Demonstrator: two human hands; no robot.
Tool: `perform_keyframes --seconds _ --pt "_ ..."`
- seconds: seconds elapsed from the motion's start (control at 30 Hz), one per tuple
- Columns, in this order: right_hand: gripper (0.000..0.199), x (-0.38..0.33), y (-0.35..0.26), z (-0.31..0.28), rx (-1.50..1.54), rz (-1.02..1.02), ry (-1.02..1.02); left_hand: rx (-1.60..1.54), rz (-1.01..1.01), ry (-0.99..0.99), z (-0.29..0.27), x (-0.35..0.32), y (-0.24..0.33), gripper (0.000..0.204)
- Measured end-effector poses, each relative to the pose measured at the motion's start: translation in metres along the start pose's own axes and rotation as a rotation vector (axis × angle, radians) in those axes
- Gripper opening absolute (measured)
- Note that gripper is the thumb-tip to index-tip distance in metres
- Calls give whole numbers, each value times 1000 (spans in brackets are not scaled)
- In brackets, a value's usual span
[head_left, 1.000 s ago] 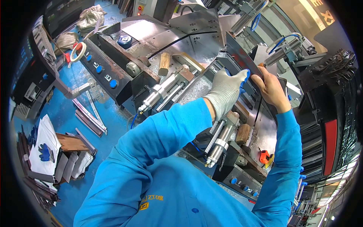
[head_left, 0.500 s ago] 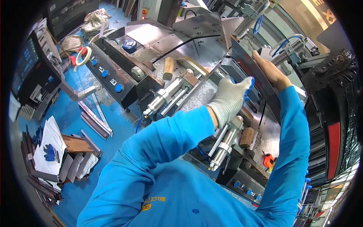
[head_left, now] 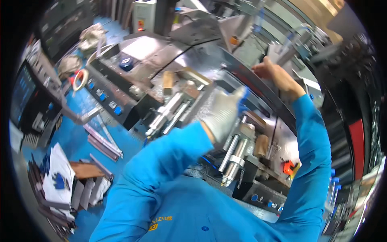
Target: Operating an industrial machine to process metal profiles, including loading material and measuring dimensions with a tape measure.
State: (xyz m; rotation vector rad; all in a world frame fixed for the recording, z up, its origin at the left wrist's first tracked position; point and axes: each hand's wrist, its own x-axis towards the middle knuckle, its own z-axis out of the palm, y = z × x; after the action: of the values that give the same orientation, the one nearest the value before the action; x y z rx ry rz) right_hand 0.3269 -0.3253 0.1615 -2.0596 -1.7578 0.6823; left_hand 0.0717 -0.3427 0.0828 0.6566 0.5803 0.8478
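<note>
A long dark metal profile lies slantwise across the bench between my hands. My left hand, in a grey-white knit glove with a blue palm, is closed at the profile's near side, its fingertips partly hidden and blurred. On the far side is my bare right hand, its thumb raised and its fingers stretched toward the profile's upper edge. Whether those fingers touch the edge is blurred. Below the profile, two silver clamping cylinders with wooden blocks sit on the machine bed.
Black control boxes with blue buttons flank the bed. A tape roll hangs at the left box, near a monitor. An orange tape measure lies at right. Stacked profiles and papers stand on the blue floor at left.
The profile has swung lower and flatter over the bed. My left hand has moved left with it. My right hand's fingers have loosened from the profile and now show beyond its edge.
</note>
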Motion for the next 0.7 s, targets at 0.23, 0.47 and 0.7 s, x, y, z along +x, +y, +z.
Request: perform_keyframes --seconds 0.23,0.47,0.7 --pt "33 -153 157 -5 -401 -121 380 -81 188 261 -41 119 16 43" --pt "25 -216 306 -23 -535 166 592 96 227 318 -113 257 27 32" --pt "24 -164 301 -25 -388 119 598 1243 720 780 -107 261 38 27"
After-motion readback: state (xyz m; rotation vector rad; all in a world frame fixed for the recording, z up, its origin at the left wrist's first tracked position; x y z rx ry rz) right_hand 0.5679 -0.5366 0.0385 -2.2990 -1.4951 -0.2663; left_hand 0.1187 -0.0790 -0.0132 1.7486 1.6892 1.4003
